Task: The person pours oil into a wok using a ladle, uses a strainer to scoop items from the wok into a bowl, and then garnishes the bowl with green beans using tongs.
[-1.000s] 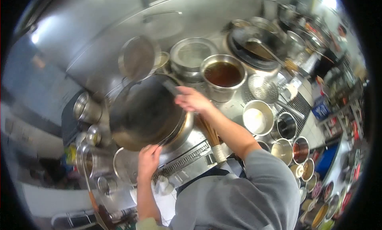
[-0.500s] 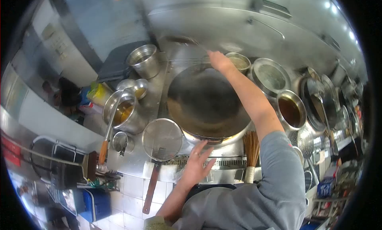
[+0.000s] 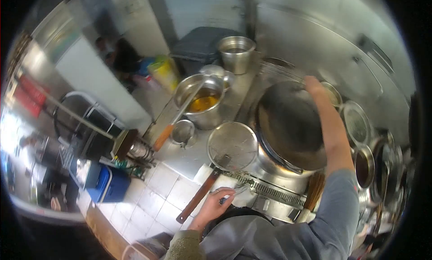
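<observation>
My right hand (image 3: pixel 313 84) is closed at the far rim of the large dark wok (image 3: pixel 290 125), on the handle of a long utensil. The utensil's head (image 3: pixel 278 62) lies beyond the wok's far left edge; the exact shape is blurred. My left hand (image 3: pixel 217 206) is low in front of the stove, thumb and fingers pinched on a pale cloth (image 3: pixel 244 194). Just beyond it, a round mesh strainer (image 3: pixel 232 146) rests on the counter, its brown handle (image 3: pixel 200 196) pointing toward me.
Left of the wok stand a pot of yellow liquid (image 3: pixel 203 102) with a ladle across it, a small metal cup (image 3: pixel 182 133) and a steel pot (image 3: pixel 236 57). To the right are a strainer pot (image 3: pixel 357 122), a brown-liquid pot (image 3: pixel 363 166) and a bamboo brush (image 3: pixel 315 191).
The view has swung left, so the stove appears farther right. My left hand has left the wok's near edge and closed on the cloth. My right hand still grips the utensil.
</observation>
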{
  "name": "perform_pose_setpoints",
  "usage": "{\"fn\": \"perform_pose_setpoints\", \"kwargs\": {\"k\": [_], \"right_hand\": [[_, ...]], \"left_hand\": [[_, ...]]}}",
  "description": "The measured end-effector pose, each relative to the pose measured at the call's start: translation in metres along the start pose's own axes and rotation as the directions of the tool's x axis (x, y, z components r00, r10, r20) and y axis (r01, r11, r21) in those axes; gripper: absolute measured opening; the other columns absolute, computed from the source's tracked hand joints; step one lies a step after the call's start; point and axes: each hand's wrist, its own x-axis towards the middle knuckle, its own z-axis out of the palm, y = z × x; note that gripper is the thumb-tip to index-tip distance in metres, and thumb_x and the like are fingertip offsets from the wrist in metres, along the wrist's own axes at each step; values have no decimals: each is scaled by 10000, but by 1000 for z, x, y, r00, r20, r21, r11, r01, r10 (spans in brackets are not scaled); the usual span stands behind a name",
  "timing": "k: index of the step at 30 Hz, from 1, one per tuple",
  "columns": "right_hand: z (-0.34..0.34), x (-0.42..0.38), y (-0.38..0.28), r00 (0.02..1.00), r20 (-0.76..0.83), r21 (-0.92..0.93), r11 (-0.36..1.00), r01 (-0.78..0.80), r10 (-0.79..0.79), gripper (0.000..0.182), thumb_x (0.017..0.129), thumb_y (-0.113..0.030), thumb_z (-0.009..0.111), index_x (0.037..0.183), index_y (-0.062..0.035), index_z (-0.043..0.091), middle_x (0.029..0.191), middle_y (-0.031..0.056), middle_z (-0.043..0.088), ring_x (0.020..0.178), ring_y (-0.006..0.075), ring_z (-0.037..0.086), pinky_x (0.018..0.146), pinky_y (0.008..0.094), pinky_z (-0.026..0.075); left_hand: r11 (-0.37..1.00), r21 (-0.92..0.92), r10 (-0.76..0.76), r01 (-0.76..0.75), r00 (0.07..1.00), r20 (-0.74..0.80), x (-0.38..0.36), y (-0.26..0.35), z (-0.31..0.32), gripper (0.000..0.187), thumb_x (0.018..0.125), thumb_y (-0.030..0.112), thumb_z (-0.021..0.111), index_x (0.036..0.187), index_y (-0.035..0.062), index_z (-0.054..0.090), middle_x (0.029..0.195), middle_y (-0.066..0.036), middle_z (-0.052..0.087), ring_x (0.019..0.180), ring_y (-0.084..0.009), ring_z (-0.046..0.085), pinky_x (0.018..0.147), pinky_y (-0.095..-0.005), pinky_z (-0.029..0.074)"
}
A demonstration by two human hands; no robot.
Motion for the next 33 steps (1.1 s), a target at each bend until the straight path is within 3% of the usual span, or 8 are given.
{"fn": "perform_pose_setpoints", "kwargs": {"k": [3,5,9,12,18,22,29,33], "right_hand": [[42,0,23,927,-293,-81,972,219,-233,298,890,-111,440,1098,-24,633,1105,200,635,1056,364,603,908,442,492],[-15,-3,2,997,22,-200,977,77,-74,298,854,-64,482,1116,6,606,1051,171,662,947,373,638,809,425,530],[-45,-49,45,999,15,358,933,33,-41,462,818,-18,504,1279,12,490,847,121,663,645,263,619,562,365,505],[-67,-156,49,997,61,771,632,-71,37,571,824,-4,482,1387,-38,397,734,70,600,512,132,522,428,276,414],[-38,-350,60,984,162,987,9,-163,74,217,905,-38,517,1121,-56,524,724,-10,541,435,17,354,329,177,238],[4,-436,64,949,291,941,-216,-260,123,214,904,-32,514,1119,-35,517,716,-14,525,436,10,341,319,162,227],[47,-465,59,900,422,775,-559,-297,107,125,934,-46,446,1035,16,485,762,30,488,473,29,344,328,163,248],[51,-449,62,919,394,608,-753,-252,12,154,914,-30,458,1047,40,495,850,100,547,535,58,409,373,159,333]], "left_hand": [[997,-9,77,-77,995,62,12,-1,4,137,848,47,638,977,1,651,1007,-136,665,926,-288,652,801,-329,507],[992,2,123,-124,985,125,17,5,-2,137,844,37,640,975,-1,652,1009,-136,665,924,-286,653,802,-326,509],[987,-158,15,-9,999,38,15,-23,-26,131,829,6,644,959,-8,644,996,-125,653,904,-255,650,808,-324,513],[648,-721,-419,246,905,-68,22,-7,-53,92,858,49,606,949,33,608,933,-80,617,829,-227,623,786,-341,512],[128,-991,-339,-29,938,-71,55,-93,-156,313,958,204,434,1189,6,505,1108,-166,595,1060,-254,579,897,-381,510],[-98,-986,-267,134,951,156,80,-67,-214,464,975,236,378,1345,-43,365,1324,-185,491,1192,-330,516,963,-430,496],[660,-741,-316,125,941,-124,87,-41,-238,205,900,191,542,1051,66,605,982,-54,643,858,-181,607,599,-270,465],[930,366,166,-44,936,-311,129,17,-247,262,859,155,621,1052,-22,600,895,-95,655,799,-207,629,739,-331,509]]}}
